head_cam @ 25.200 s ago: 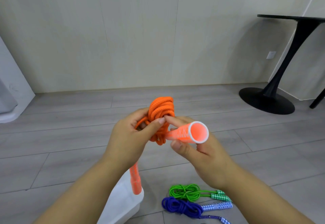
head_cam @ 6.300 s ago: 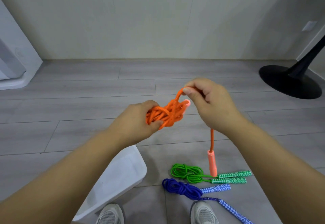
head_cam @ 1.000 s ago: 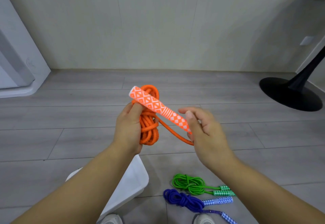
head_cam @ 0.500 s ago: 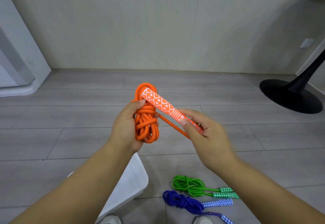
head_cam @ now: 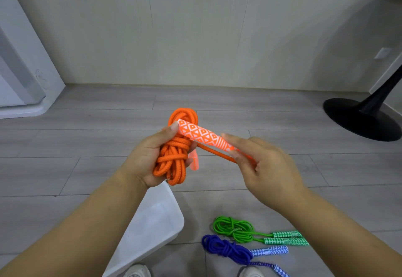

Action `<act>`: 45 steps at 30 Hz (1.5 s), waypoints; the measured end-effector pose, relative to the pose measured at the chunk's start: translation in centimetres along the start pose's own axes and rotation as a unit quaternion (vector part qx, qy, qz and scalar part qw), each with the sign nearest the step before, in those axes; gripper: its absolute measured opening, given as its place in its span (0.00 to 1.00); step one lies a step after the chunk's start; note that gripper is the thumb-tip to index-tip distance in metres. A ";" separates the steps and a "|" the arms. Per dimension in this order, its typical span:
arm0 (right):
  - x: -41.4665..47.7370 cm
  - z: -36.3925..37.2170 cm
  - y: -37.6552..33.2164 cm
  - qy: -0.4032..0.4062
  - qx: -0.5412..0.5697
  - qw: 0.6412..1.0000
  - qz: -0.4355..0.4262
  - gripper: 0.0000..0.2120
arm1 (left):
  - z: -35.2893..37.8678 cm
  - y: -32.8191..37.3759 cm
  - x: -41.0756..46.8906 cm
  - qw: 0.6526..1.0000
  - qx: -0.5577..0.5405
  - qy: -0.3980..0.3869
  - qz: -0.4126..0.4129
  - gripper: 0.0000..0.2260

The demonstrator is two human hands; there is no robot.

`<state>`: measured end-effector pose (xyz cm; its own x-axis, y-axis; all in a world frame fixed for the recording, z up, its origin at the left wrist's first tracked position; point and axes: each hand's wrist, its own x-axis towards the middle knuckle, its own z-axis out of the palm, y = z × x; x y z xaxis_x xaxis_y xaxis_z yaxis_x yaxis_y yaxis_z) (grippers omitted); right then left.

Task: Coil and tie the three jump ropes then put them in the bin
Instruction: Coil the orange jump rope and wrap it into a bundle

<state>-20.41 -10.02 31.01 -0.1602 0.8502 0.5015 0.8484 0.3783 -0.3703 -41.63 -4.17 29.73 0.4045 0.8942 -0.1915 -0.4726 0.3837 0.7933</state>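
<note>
While held above the floor, the orange rope coil (head_cam: pixel 176 152) sits gripped in the left hand (head_cam: pixel 148 157).
Its patterned handle (head_cam: pixel 202 134), across the coil, is pinched by the right hand (head_cam: pixel 265 168); the white bin (head_cam: pixel 152 229) lies below, with the green rope (head_cam: pixel 235 229) and blue rope (head_cam: pixel 224 248) coiled beside it.

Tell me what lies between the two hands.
In the head view, the patterned handle spans the gap from the left hand, gripping the orange coil, to the right hand, with an orange strand running beneath it.

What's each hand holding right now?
Left hand: grips the orange coil, thumb on the handle's tip.
Right hand: pinches the orange handle at its lower end.
</note>
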 end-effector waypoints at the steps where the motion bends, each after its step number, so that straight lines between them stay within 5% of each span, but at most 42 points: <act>1: -0.1 0.0 0.1 0.001 -0.010 1.000 -0.003 0.19 | 0.0 0.0 0.1 1.000 0.018 0.004 -0.005 0.32; 6: -0.1 -0.3 0.1 -0.015 -0.055 0.998 -0.021 0.20 | -0.2 0.4 0.3 0.997 0.076 0.013 0.005 0.13; 20: -0.4 -0.5 -1.1 -0.035 -0.115 0.993 -0.014 0.20 | -0.8 0.0 0.6 0.970 0.207 0.080 0.102 0.12; 27: -0.1 -0.8 -2.3 -0.080 -0.133 0.988 0.025 0.21 | -0.5 -0.8 0.8 0.957 0.239 0.093 0.134 0.04; 36: 0.0 -1.1 -2.4 -0.116 -0.114 0.985 0.048 0.23 | -1.0 0.1 0.5 0.979 0.201 0.013 0.002 0.15; 45: 0.1 -0.8 -2.4 -0.135 -0.149 0.978 0.050 0.24 | -1.1 0.2 0.7 0.976 0.217 0.030 0.015 0.17</act>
<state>-22.09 -11.13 32.54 -0.1619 0.9586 0.2344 0.9695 0.1988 -0.1433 -42.27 -3.20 29.12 0.3433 0.9202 -0.1883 -0.1012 0.2355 0.9666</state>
